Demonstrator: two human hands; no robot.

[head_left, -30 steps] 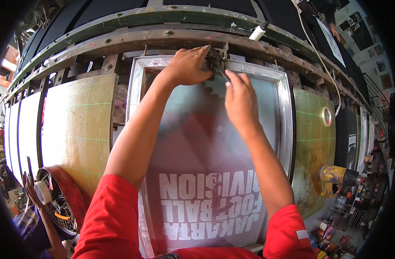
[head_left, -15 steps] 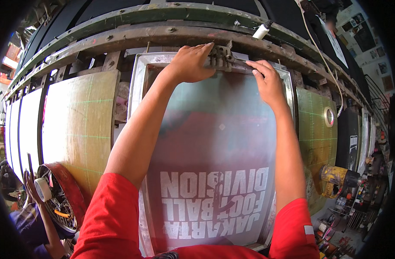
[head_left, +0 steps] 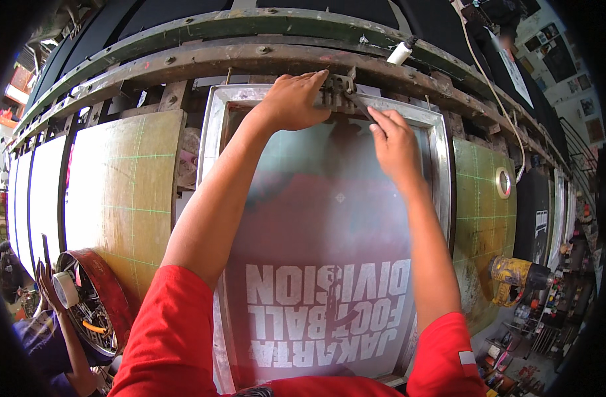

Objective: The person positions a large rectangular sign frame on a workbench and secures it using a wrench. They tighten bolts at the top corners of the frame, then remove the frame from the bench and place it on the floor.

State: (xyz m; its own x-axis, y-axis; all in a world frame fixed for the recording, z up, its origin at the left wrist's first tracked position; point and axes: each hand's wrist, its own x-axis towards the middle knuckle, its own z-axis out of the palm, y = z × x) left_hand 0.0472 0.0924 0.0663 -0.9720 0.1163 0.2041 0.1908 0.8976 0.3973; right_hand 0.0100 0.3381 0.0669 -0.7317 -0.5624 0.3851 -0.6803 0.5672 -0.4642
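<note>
A screen-printing frame (head_left: 438, 159) with a metal rim lies before me, its mesh (head_left: 336, 218) carrying pale block lettering near me. At its far edge is a slotted metal clamp (head_left: 336, 91) with a bolt. My left hand (head_left: 295, 99) rests on the frame's far edge beside the clamp, fingers stretched out toward it. On the clamp's right, my right hand (head_left: 397, 142) grips the end of a dark wrench (head_left: 360, 104) between thumb and fingers. The wrench's other end reaches the clamp's bolt.
Beyond the frame runs a bolted metal rail (head_left: 263, 51), with a white bottle (head_left: 401, 51) on it. Gridded boards (head_left: 140, 192) flank the frame. Tape (head_left: 503, 182) and a yellow drill (head_left: 511, 274) lie right. A red tool container (head_left: 101, 284) and another person's arm (head_left: 71, 344) are left.
My right hand has swung left and toward me, turning the wrench's handle end nearer. The left hand stays at almost the same place.
</note>
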